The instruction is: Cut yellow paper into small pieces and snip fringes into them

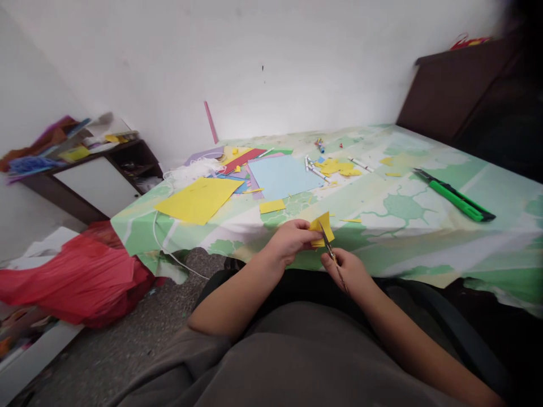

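Note:
My left hand [292, 239] pinches a small folded piece of yellow paper [323, 225] just off the near edge of the table. My right hand [348, 270] is closed around a pair of scissors [329, 246], whose blades reach up into the yellow piece. Both hands hover above my lap, close together.
The table [394, 209] has a green and white patterned cloth. On it lie a large yellow sheet [198, 199], a light blue sheet [280, 176], coloured paper scraps, markers [314, 168] and a green utility knife [457, 195]. A red bag [80, 277] lies on the floor left; a dark cabinet [449, 90] stands right.

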Available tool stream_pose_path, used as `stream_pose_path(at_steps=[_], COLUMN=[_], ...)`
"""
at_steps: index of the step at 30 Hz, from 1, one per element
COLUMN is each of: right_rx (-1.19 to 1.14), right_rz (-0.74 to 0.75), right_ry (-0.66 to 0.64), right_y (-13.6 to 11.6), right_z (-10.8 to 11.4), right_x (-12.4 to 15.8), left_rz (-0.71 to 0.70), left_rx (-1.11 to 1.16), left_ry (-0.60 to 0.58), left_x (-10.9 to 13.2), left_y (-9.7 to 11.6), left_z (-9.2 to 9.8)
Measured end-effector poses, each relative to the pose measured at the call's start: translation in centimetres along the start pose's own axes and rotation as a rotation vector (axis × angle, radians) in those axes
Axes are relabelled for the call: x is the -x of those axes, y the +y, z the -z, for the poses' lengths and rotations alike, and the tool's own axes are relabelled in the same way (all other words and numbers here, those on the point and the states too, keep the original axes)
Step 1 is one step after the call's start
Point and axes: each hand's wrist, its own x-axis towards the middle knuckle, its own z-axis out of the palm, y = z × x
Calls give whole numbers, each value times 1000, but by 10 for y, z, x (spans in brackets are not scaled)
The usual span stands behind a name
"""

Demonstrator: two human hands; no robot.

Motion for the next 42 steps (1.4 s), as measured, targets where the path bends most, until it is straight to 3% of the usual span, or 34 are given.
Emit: stream_pose_path(at_steps=[19, 27, 35, 42], right_rx=[-77, -68, -75, -153], right_rz=[7, 25, 19, -13], right_ry=[69, 82, 68, 85], right_y=[-13, -11, -12, -10], right_z=[7, 7, 8, 20], right_x=[-10, -9, -8, -26], left_rz=[-39, -112, -201, -255], left_rx=[-93, -146, -360, -527], left_ry=[-196, -60, -30, -92], left_x=[4, 7, 3, -15], left_y=[19, 21, 19, 49], left_z=[-1, -11, -12, -18])
